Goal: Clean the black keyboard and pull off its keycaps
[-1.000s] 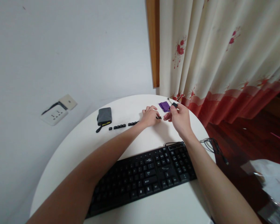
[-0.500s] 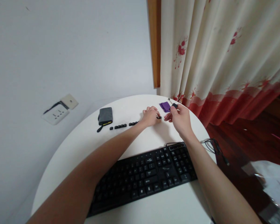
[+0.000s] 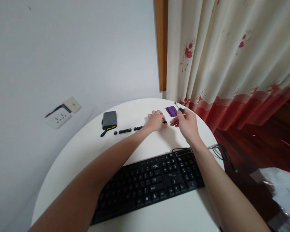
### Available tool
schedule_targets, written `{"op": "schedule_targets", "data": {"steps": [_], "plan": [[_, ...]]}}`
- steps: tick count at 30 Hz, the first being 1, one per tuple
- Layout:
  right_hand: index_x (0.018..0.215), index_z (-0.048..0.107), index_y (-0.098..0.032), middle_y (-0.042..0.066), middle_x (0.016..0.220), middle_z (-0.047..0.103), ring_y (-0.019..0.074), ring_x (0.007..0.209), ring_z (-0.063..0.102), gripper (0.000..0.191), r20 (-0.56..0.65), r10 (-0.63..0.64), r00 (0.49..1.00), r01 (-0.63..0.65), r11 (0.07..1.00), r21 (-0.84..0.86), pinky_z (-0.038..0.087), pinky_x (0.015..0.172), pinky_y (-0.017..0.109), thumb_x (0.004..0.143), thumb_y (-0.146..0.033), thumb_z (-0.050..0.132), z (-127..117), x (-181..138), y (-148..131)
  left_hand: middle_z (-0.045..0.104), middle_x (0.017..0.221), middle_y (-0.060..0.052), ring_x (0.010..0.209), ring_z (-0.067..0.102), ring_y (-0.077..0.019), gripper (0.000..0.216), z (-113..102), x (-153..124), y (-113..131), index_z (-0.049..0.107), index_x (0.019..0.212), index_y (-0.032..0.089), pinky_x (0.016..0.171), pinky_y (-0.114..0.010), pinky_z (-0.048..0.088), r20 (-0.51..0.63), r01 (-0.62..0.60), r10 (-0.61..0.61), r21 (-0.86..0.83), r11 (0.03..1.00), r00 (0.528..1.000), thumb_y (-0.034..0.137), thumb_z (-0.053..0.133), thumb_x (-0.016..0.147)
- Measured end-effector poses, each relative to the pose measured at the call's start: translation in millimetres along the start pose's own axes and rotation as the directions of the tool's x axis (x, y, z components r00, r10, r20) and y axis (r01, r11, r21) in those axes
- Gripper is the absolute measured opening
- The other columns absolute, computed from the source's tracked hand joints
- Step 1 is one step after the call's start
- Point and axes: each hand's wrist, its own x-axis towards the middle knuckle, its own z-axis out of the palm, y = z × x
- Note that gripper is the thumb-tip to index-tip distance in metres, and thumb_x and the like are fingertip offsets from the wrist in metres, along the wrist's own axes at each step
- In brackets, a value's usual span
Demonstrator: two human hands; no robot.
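Note:
My left hand (image 3: 156, 120) rests on the far side of the round white table (image 3: 82, 145), its fingertips pinching a small black keycap (image 3: 164, 121). My right hand (image 3: 187, 121) is raised just to the right of it, thumb and forefinger closed on another small black piece (image 3: 181, 110). A row of several loose black keycaps (image 3: 127, 130) lies on the table to the left of my left hand. A black keyboard (image 3: 149, 183) lies across the near part of the table, under my forearms.
A grey pouch (image 3: 109, 120) with a yellow edge lies at the far left of the keycap row. A purple cloth (image 3: 171, 110) lies behind my hands. A cream curtain (image 3: 222, 58) with red flowers hangs on the right. A black cable (image 3: 221, 153) trails off the table's right edge. A wall socket (image 3: 59, 116) is at left.
Both hands stay almost where they were, holding the same small black pieces. The view has shifted slightly.

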Motion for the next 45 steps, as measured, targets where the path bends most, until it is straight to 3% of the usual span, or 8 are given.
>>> {"op": "schedule_targets", "data": {"steps": [10,13,16,19,24,31,36,45], "plan": [[0.078,0.055,-0.019,0.002,0.065,0.064,0.0154,0.058,0.06,0.02,-0.006,-0.104,0.995,0.103,0.99,-0.095,0.045,0.056,0.026,0.088,-0.036,0.052,-8.7,4.3,2.7,0.057,0.131,-0.007,0.119,0.046,-0.0314,0.021,-30.5,-8.8,-4.9,0.076,0.088,0.024,0.096,-0.048,0.036,-0.081,0.019,-0.02,-0.006,1.0,0.996,0.041,0.065,0.083],[0.07,0.058,-0.018,0.001,0.063,0.06,0.0141,0.059,0.054,0.022,0.195,-0.179,0.964,0.226,0.939,-0.258,0.04,0.057,0.026,0.085,-0.033,0.058,-20.3,2.7,-3.1,0.066,0.114,-0.009,0.107,0.056,-0.0262,0.025,-55.4,-38.3,-2.9,0.074,0.089,0.02,0.093,-0.042,0.041,-0.076,0.032,-0.035,-0.038,0.999,0.997,0.026,0.05,0.09],[0.066,0.063,-0.016,-0.001,0.06,0.058,0.0133,0.058,0.05,0.024,0.562,-0.103,0.82,0.308,0.908,-0.283,0.038,0.057,0.026,0.085,-0.032,0.061,-31.2,-4.6,-13.1,0.071,0.094,-0.008,0.09,0.063,-0.0223,0.028,-65.2,-86.0,10.0,0.074,0.089,0.019,0.087,-0.036,0.046,0.103,-0.06,0.076,-0.155,0.986,0.992,0.021,0.046,0.09],[0.069,0.069,-0.015,-0.001,0.059,0.059,0.013,0.058,0.05,0.025,0.749,0.0,0.663,0.288,0.923,-0.255,0.038,0.057,0.026,0.084,-0.033,0.063,-37.3,-11.4,-19.5,0.072,0.096,-0.006,0.089,0.064,-0.023,0.022,-57.5,-132.8,28.6,0.075,0.093,0.023,0.086,-0.036,0.047,0.175,-0.11,0.164,-0.284,0.953,0.971,0.026,0.054,0.086],[0.065,0.071,-0.015,-0.002,0.055,0.057,0.011,0.053,0.045,0.025,0.854,0.161,0.495,0.192,0.938,-0.288,0.034,0.052,0.024,0.081,-0.033,0.065,-39.4,-14.2,-17.2,0.072,0.099,-0.006,0.096,0.065,-0.0253,0.019,-39.5,-164.8,47.6,0.074,0.099,0.026,0.088,-0.037,0.048,0.184,-0.099,0.19,-0.412,0.906,0.964,0.033,0.063,0.085],[0.072,0.074,-0.015,-0.002,0.063,0.064,0.0111,0.057,0.048,0.018,0.884,0.291,0.365,0.139,0.922,-0.361,0.034,0.054,0.024,0.075,-0.031,0.068,-40.0,-17.0,-12.0,0.07,0.096,-0.004,0.089,0.065,-0.0223,0.013,-26.5,-159.6,51.6,0.074,0.092,0.024,0.083,-0.034,0.048,0.114,-0.065,0.14,-0.503,0.862,0.984,0.032,0.066,0.084],[0.075,0.075,-0.014,0.0,0.064,0.066,0.0124,0.057,0.051,0.018,0.869,0.283,0.405,0.202,0.9,-0.387,0.036,0.054,0.024,0.078,-0.029,0.065,-37.2,-19.7,-14.8,0.07,0.09,-0.004,0.078,0.065,-0.0209,0.021,-17.2,-158.4,51.6,0.073,0.088,0.022,0.07,-0.031,0.048,0.117,0.012,0.059,-0.529,0.849,0.991,0.041,0.072,0.08],[0.061,0.059,-0.018,0.001,0.053,0.063,0.0151,0.05,0.056,0.022,0.743,0.147,0.652,0.228,0.897,-0.378,0.04,0.049,0.025,0.081,-0.028,0.061,-18.7,-15.5,-0.2,0.072,0.082,-0.001,0.075,0.064,-0.0174,0.017,-8.5,-149.4,50.2,0.073,0.087,0.02,0.068,-0.029,0.049,0.126,0.101,-0.01,-0.746,0.659,0.992,0.037,0.071,0.082]]}}
